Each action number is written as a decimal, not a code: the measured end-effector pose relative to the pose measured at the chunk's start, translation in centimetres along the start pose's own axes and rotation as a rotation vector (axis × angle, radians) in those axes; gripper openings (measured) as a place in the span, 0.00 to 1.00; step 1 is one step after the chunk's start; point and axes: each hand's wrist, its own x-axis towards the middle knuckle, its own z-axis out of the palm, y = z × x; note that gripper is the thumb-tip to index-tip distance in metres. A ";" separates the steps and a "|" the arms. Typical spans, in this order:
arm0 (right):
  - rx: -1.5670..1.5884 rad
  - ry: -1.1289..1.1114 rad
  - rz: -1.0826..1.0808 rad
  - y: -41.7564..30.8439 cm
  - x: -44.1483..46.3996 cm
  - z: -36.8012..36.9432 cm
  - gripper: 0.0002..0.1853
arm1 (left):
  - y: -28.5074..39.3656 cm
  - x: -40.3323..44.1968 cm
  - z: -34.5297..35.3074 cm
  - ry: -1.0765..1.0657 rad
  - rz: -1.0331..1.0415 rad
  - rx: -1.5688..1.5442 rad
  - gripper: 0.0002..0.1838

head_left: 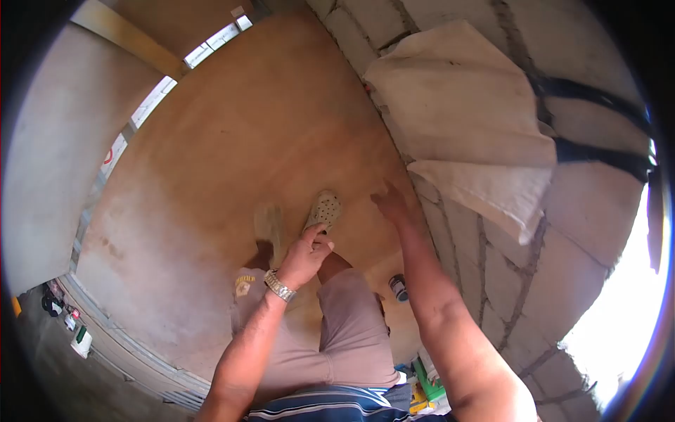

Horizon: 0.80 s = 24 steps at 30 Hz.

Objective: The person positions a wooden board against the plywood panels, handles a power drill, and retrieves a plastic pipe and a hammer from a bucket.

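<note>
My left hand point(309, 254), with a metal-band watch point(280, 286) on its wrist, is in front of my legs. Its fingers are curled together, and whatever they may hold is hidden. Held out near the base of the block wall, my right hand point(392, 204) has its fingers stretched and apart, with nothing visible in it. A light clog with holes point(325, 208) is on one foot, just beyond my left hand. My other foot point(267, 228) is blurred. Pale cloth point(467, 105) with dark straps hangs against the wall, above and right of my right hand.
Brown floor point(232, 141) spreads ahead, bounded on the right by the block wall point(583, 204). A small dark container point(399, 287) stands beside my right forearm. Green and yellow items point(429, 383) lie behind me. A metal track point(133, 337) and small objects point(81, 342) are at left.
</note>
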 end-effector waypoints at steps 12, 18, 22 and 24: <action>-0.233 0.084 0.074 0.2 27.8 3.0 0.42 | -1.3 12.1 0.5 -0.244 0.086 0.113 0.24; -0.328 0.244 -0.120 3.4 33.3 6.1 0.44 | -1.5 12.3 0.6 -0.341 -0.061 0.125 0.26; -0.410 0.041 0.108 0.9 31.8 4.6 0.43 | -1.2 13.2 0.7 -0.386 -0.095 0.036 0.26; -0.439 0.033 0.186 2.0 30.7 4.5 0.42 | -1.5 13.5 0.6 -0.379 -0.100 -0.005 0.26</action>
